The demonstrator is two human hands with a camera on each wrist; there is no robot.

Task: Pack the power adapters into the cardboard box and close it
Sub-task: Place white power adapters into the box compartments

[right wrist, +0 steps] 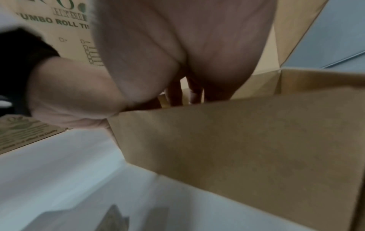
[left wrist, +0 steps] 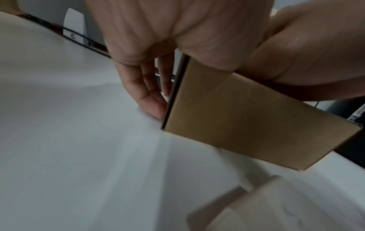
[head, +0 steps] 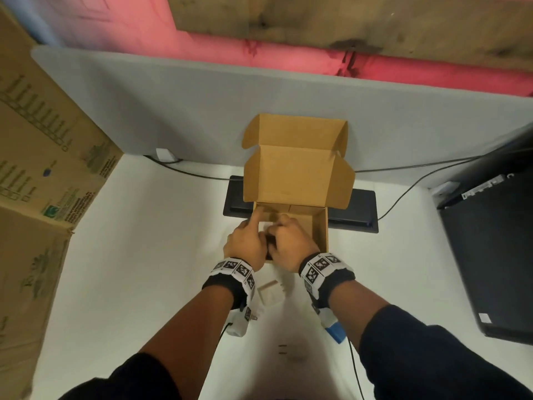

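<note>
While the lid stands up at the back, the cardboard box [head: 300,180] is kept open on the white table [head: 144,255], so it could be pushed backward or tipped if it is pressed too hard at the near wall. The left hand [head: 245,246] is set at the box's near left corner, with the fingers [left wrist: 152,107] laid straight down its side and the first finger pointed into the box; nothing is gripped by it. The right hand [head: 291,243] is reached over the near wall with its fingers dipped inside. Whether something is held there cannot be told. A small white thing [head: 266,226] is seen between the hands, maybe an adapter, and it could be jammed crooked. One pale power adapter [head: 271,293] is left on the table just behind the wrists, where it could be knocked or forgotten.
</note>
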